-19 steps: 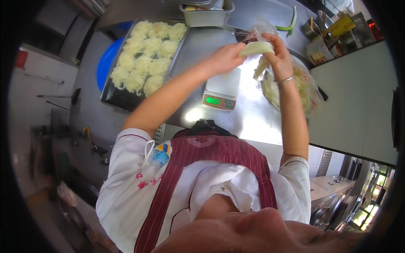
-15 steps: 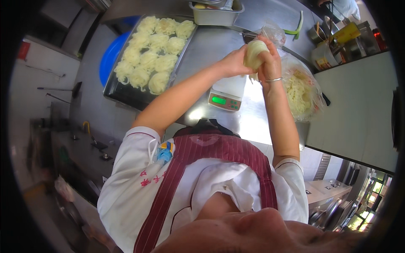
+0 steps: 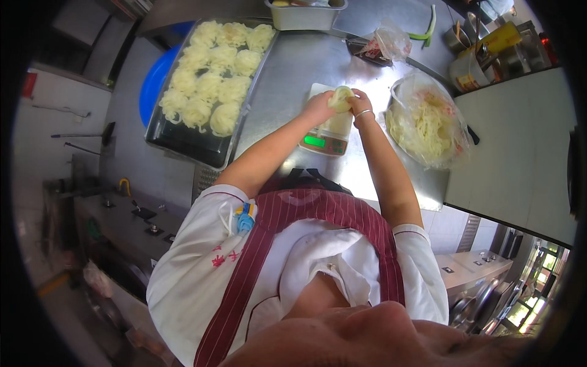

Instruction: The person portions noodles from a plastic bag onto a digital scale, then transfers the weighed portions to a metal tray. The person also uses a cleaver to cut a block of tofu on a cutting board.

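Note:
Both of my hands are together above the white kitchen scale, whose display glows green. Between them is a coiled bundle of pale noodles. My left hand grips its left side. On its right side, my right hand, with a bangle at the wrist, pinches it with bent fingers. The hands hide part of the scale's platform. To the left, several noodle nests lie in rows on a dark metal tray. To the right is a heap of loose noodles under a clear plastic bag.
The steel worktop carries a metal container at the back, a plastic-wrapped bundle and a green onion. A blue basin sits beyond the tray. Pots with utensils stand back right.
My hands have brought the noodle bundle left and nearer, from beside the bagged noodles to above the scale. The bagged heap and the plastic-wrapped bundle now show more fully.

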